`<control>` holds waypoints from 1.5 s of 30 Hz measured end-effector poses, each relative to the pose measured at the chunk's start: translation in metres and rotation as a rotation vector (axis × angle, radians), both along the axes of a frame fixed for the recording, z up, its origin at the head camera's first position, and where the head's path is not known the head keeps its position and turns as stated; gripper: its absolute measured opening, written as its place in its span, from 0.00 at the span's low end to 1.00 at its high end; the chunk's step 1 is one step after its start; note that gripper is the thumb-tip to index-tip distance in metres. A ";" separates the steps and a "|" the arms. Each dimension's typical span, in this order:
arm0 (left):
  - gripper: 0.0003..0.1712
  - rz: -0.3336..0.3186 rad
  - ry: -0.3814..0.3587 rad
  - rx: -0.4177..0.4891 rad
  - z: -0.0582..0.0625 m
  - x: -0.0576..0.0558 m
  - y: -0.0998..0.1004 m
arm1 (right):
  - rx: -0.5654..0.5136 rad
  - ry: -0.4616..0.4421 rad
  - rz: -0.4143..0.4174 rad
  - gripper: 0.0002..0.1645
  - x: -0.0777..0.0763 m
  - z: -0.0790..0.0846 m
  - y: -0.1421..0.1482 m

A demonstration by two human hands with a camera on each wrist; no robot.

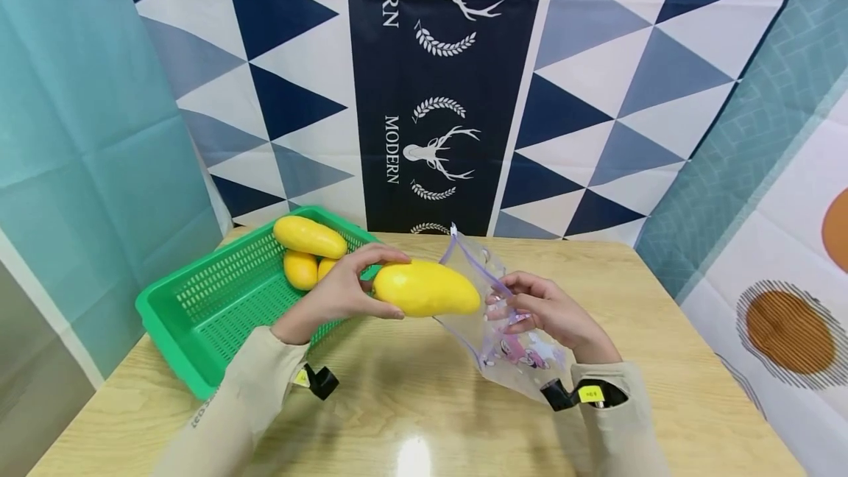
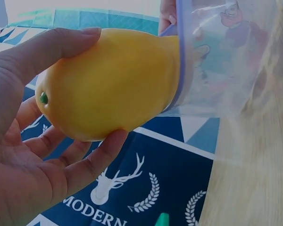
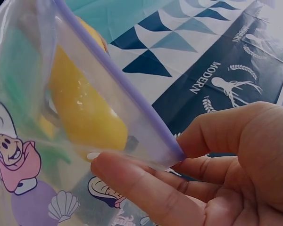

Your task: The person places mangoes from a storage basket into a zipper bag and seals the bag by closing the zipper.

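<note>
My left hand (image 1: 351, 282) grips a yellow mango (image 1: 427, 288) by its stem end, thumb on one side and fingers on the other. In the left wrist view the mango (image 2: 108, 84) has its far end at the mouth of a clear zip bag (image 2: 217, 56). My right hand (image 1: 546, 311) pinches the purple-edged rim of that bag (image 1: 523, 359), which is printed with cartoon figures and shells. Through the clear plastic in the right wrist view, the tip of the mango (image 3: 85, 103) shows close to the right fingertips (image 3: 113, 169).
A green plastic basket (image 1: 159, 315) stands on the left of the wooden table (image 1: 424, 381). Several more yellow mangoes (image 1: 308, 236) lie at its far right end. Behind the table hangs a patterned cloth (image 1: 291, 94) with triangles and deer heads.
</note>
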State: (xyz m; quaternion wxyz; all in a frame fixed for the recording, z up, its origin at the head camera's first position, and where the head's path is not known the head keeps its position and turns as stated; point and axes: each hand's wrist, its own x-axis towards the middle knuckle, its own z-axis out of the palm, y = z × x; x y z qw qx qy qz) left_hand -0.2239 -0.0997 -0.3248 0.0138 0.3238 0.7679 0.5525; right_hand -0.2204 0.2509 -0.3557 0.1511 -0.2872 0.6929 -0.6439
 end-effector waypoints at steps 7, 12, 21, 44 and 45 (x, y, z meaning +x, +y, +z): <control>0.38 -0.018 0.024 0.018 -0.001 -0.005 0.011 | -0.019 0.020 -0.004 0.13 0.001 0.005 0.001; 0.38 -0.009 0.051 0.009 0.000 -0.006 0.015 | -0.034 0.043 0.013 0.15 0.002 0.006 0.003; 0.38 0.028 0.083 -0.017 -0.001 -0.003 0.024 | -0.015 0.031 -0.011 0.14 0.001 0.006 -0.002; 0.35 0.035 0.064 -0.105 -0.013 -0.004 0.050 | 0.014 0.049 -0.004 0.18 0.003 0.005 -0.008; 0.35 0.028 0.064 -0.105 -0.013 -0.004 0.051 | 0.011 0.046 0.000 0.18 0.003 0.005 -0.008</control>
